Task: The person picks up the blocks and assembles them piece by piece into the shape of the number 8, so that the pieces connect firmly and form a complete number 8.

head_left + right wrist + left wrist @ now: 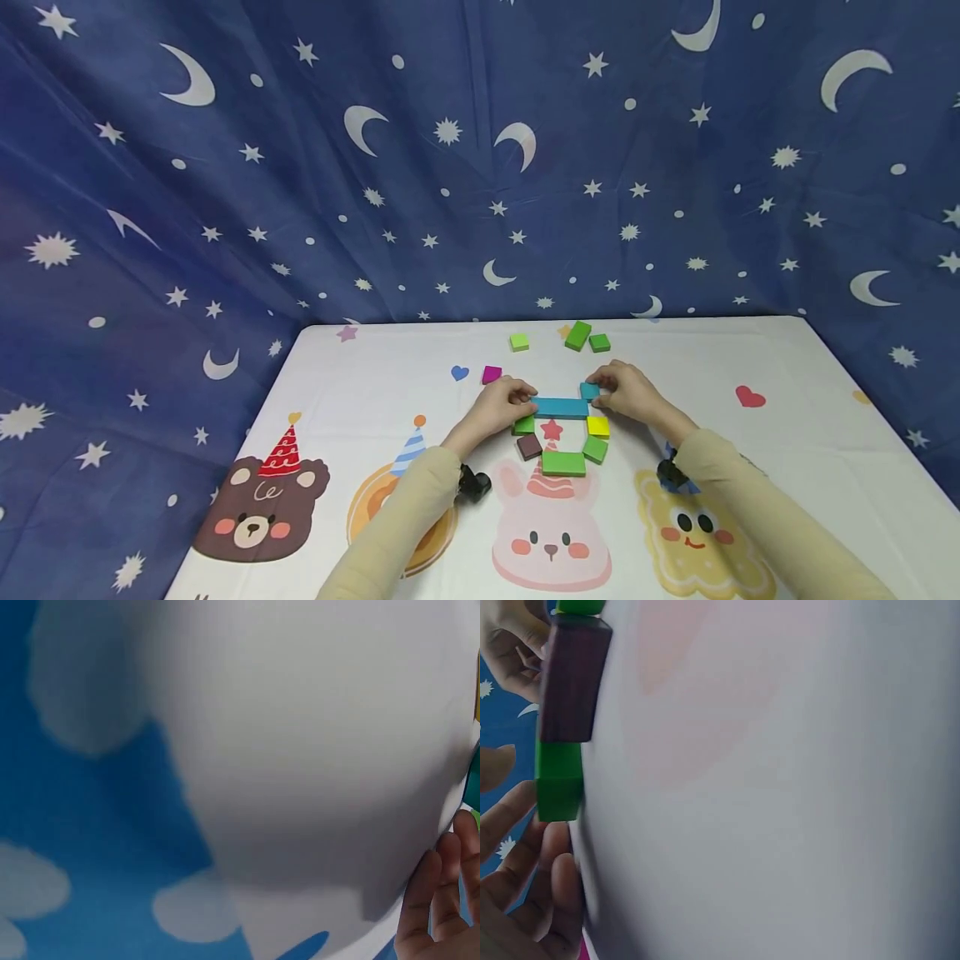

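A long blue block (560,407) lies across the top of a ring of coloured blocks on the white cloth. My left hand (501,408) has thumb and index finger at its left end, which they partly hide. Just under that hand sits a green block (523,426), with a dark brown block (529,447) below it. On the other side, my right hand (628,392) pinches a small blue block (589,391) by the long block's right end. A yellow block (597,427), a green block (596,450) and a longer green block (563,464) complete the ring.
A magenta block (492,375) lies beyond the left hand. Farther back are a light green block (519,342), a tilted green block (577,336) and a small green block (599,342). A blue starry curtain (480,208) hangs behind the table.
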Demonstrator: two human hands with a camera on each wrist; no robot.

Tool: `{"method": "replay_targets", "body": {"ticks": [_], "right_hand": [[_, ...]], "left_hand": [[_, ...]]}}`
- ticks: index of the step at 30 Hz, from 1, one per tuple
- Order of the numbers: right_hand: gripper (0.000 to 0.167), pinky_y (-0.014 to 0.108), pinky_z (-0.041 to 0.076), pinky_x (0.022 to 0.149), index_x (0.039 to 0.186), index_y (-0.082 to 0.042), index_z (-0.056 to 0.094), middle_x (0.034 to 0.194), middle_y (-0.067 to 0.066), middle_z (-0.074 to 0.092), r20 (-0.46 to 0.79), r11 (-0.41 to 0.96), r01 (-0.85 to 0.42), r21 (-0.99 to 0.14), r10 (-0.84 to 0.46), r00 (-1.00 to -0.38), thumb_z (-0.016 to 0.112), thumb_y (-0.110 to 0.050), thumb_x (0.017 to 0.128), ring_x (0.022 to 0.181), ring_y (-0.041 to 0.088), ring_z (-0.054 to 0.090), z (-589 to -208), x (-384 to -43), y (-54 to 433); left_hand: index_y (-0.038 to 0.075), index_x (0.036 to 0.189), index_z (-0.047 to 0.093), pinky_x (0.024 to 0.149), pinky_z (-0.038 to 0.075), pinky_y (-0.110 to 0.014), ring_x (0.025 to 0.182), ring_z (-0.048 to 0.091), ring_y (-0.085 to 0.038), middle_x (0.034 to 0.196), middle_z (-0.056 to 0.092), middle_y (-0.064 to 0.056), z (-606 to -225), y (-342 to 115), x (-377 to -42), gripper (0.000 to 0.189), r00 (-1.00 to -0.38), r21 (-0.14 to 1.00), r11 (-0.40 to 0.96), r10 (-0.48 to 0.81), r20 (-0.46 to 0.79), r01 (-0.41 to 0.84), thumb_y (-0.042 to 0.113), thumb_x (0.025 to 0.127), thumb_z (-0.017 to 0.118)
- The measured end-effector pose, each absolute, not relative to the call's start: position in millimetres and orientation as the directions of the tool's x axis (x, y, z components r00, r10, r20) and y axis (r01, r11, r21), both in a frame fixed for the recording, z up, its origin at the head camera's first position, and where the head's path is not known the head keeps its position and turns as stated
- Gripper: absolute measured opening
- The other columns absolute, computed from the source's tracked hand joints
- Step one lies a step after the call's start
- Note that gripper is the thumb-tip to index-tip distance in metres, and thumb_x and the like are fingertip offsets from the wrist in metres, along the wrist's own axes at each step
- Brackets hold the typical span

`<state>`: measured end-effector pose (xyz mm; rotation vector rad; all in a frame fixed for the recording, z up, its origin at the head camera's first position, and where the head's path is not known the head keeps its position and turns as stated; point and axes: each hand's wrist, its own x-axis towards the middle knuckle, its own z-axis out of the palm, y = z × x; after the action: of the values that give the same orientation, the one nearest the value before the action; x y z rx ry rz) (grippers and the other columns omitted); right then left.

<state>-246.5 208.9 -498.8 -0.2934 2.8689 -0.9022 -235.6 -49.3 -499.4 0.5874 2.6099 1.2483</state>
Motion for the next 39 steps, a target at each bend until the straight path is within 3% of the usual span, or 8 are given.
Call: {"method": "replay_targets", "body": {"ticks": [16,22,29,39], "right_hand": [[0.033,0.031,0.038,0.077,0.114,-0.006,0.067,0.096,0.01,0.054,-0.046,0.685,-0.175,-0.707,-0.292,-0.955,0.073,-0.014,0.082,0.087,0.021,0.044,-512.2,-246.9,223.3],[0.033,0.032,0.038,0.079,0.115,-0.007,0.066,0.099,0.012,0.055,-0.056,0.665,-0.169,-0.727,-0.303,-0.951,0.073,-0.016,0.084,0.089,0.022,0.044,-512.0,-248.2,224.9],[0.034,0.033,0.037,0.079,0.116,-0.006,0.065,0.101,0.012,0.055,-0.062,0.662,-0.168,-0.731,-0.31,-0.949,0.072,-0.016,0.084,0.09,0.022,0.044,-510.7,-249.5,226.0],[0.033,0.032,0.036,0.078,0.115,-0.007,0.066,0.099,0.011,0.054,-0.073,0.66,-0.155,-0.735,-0.304,-0.95,0.072,-0.016,0.084,0.09,0.022,0.042,-511.4,-249.0,225.7]], "left_hand": [[0.004,0.108,0.07,0.074,0.049,-0.023,0.084,0.062,-0.016,0.096,0.068,-0.01,-493.6,-69.2,-236.5,0.023,-0.931,0.806,0.523,0.356,0.087,0.275,0.015,0.088,0.066],[0.006,0.109,0.07,0.081,0.051,-0.028,0.091,0.064,-0.019,0.101,0.067,-0.009,-489.4,-80.4,-238.4,0.022,-0.948,0.813,0.53,0.306,0.083,0.243,0.016,0.089,0.065],[0.004,0.107,0.07,0.078,0.051,-0.026,0.091,0.064,-0.021,0.109,0.068,-0.01,-485.5,-93.3,-242.7,0.021,-0.958,0.815,0.532,0.272,0.094,0.231,0.014,0.09,0.065],[0.005,0.106,0.071,0.076,0.051,-0.029,0.088,0.064,-0.022,0.099,0.067,-0.011,-481.8,-105.9,-249.9,0.021,-0.968,0.783,0.58,0.228,0.109,0.225,0.011,0.086,0.068]]}}
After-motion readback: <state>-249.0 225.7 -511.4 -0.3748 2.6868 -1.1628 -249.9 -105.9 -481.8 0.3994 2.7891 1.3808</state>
